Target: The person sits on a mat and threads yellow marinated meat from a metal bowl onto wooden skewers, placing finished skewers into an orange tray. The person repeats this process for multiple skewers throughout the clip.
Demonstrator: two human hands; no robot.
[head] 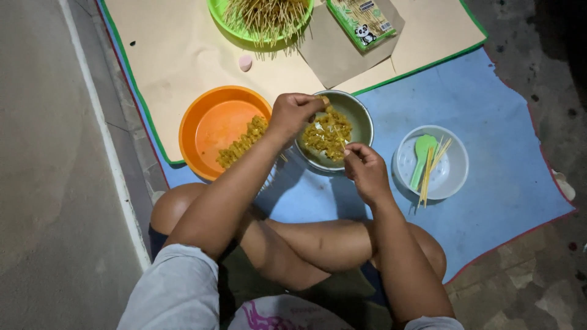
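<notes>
My left hand (292,115) pinches a piece of yellow marinated meat over the metal bowl (361,119), which holds a heap of the same meat pieces (329,135). My right hand (365,170) holds a thin bamboo skewer (340,138) by its end at the bowl's near rim, its tip pointing up into the meat. An orange bowl (211,125) to the left holds a row of filled skewers (241,143).
A white bowl (452,174) on the right holds a green spoon (420,157) and a few skewers. A green bowl of bare skewers (264,17) and a green packet (361,21) sit on tan paper (177,55). A blue mat (489,116) lies under everything; my crossed legs are below.
</notes>
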